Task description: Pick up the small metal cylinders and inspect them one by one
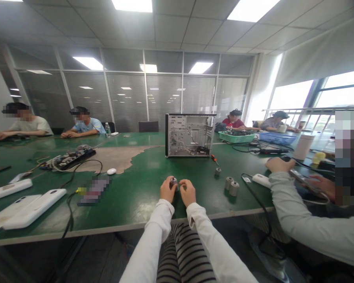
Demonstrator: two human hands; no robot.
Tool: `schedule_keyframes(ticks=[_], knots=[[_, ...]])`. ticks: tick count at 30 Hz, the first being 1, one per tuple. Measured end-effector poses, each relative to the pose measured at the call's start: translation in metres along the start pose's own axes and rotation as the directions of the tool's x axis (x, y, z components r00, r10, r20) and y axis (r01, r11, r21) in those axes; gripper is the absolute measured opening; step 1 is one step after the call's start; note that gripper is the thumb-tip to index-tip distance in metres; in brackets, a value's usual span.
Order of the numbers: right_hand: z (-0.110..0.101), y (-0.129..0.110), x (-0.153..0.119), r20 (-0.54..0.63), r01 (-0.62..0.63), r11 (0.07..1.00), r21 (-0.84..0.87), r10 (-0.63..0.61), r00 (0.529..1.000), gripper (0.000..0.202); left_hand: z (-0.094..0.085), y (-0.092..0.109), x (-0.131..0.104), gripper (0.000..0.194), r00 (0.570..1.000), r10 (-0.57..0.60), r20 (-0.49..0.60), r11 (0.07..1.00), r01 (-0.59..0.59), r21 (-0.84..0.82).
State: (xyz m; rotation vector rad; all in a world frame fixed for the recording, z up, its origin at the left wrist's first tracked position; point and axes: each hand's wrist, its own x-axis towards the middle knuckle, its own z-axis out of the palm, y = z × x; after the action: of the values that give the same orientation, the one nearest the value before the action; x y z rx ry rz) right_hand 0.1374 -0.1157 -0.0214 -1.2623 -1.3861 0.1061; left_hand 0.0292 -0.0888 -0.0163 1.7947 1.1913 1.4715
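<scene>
My left hand (167, 190) is closed around a small metal cylinder, which looks like a motor (173, 181), held upright just above the green table. Beside it, on the right, my right hand (188, 192) has its fingers curled in a pinch close to the cylinder. Whatever may be between those fingertips is too small to make out. To the right stand two similar metal cylinders (234, 189) side by side, and a smaller one (218, 171) sits farther back. Near that one lies a screwdriver (214, 158) with an orange-red handle.
An open computer case (190, 135) stands ahead on the table (144, 169). Leftward are white power banks (35, 208), a phone (94, 190), cables and a circuit assembly (72, 158). Green (236, 136) and blue (277, 138) baskets stand back right. A co-worker's sleeve (297, 224) is close on the right.
</scene>
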Motion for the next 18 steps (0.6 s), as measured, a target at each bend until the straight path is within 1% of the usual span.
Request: schedule_keyframes(ticks=[1, 2, 3, 4, 5, 6, 7, 8, 9, 10, 13, 15, 18], knots=[[0.001, -0.001, 0.0, -0.02, -0.014, 1.0, 0.006, 0.014, 1.0, 0.024, 0.0, -0.001, 0.002, 0.032, 0.996, -0.078, -0.031, 0.992, 0.074, -0.102], [0.001, -0.003, -0.001, -0.036, -0.03, 0.999, 0.018, 0.031, 0.999, 0.024, -0.001, -0.002, 0.003, 0.032, 0.984, -0.168, -0.05, 0.962, 0.153, -0.227], [0.001, -0.004, -0.001, -0.042, -0.046, 0.998, 0.038, 0.048, 0.998, 0.024, -0.001, -0.003, 0.004, 0.032, 0.964, -0.26, -0.055, 0.904, 0.223, -0.365], [0.001, -0.007, -0.002, -0.037, -0.059, 0.996, 0.063, 0.062, 0.997, 0.024, -0.003, -0.003, 0.005, 0.031, 0.939, -0.342, -0.043, 0.819, 0.276, -0.503], [0.0, -0.01, -0.003, -0.02, -0.068, 0.994, 0.091, 0.07, 0.997, 0.024, -0.004, -0.003, 0.006, 0.03, 0.912, -0.41, -0.013, 0.711, 0.31, -0.632], [0.0, -0.013, -0.005, 0.006, -0.071, 0.99, 0.119, 0.07, 0.997, 0.024, -0.005, -0.003, 0.006, 0.027, 0.89, -0.456, 0.026, 0.597, 0.327, -0.732], [0.0, -0.017, -0.006, 0.037, -0.067, 0.988, 0.142, 0.063, 0.997, 0.025, -0.006, -0.003, 0.005, 0.024, 0.873, -0.483, 0.065, 0.499, 0.335, -0.799], [0.0, -0.022, -0.008, 0.065, -0.061, 0.985, 0.163, 0.051, 0.997, 0.027, -0.007, -0.002, 0.005, 0.021, 0.863, -0.495, 0.097, 0.427, 0.339, -0.838], [0.0, -0.026, -0.01, 0.087, -0.05, 0.983, 0.179, 0.035, 0.996, 0.028, -0.008, -0.001, 0.004, 0.018, 0.857, -0.501, 0.122, 0.382, 0.344, -0.858], [0.0, -0.03, -0.012, 0.102, -0.037, 0.981, 0.189, 0.017, 0.995, 0.031, -0.009, 0.0, 0.003, 0.015, 0.854, -0.501, 0.14, 0.359, 0.352, -0.864], [0.002, -0.041, -0.016, 0.104, 0.015, 0.983, 0.184, -0.034, 0.994, 0.036, -0.009, 0.002, 0.0, 0.016, 0.847, -0.503, 0.172, 0.339, 0.376, -0.862], [0.003, -0.045, -0.018, 0.074, 0.045, 0.986, 0.159, -0.057, 0.996, 0.038, -0.009, 0.003, -0.002, 0.019, 0.84, -0.499, 0.212, 0.304, 0.399, -0.865], [0.004, -0.047, -0.018, 0.011, 0.071, 0.989, 0.128, -0.073, 0.997, 0.034, -0.008, 0.004, -0.004, 0.023, 0.834, -0.463, 0.301, 0.268, 0.456, -0.849]])
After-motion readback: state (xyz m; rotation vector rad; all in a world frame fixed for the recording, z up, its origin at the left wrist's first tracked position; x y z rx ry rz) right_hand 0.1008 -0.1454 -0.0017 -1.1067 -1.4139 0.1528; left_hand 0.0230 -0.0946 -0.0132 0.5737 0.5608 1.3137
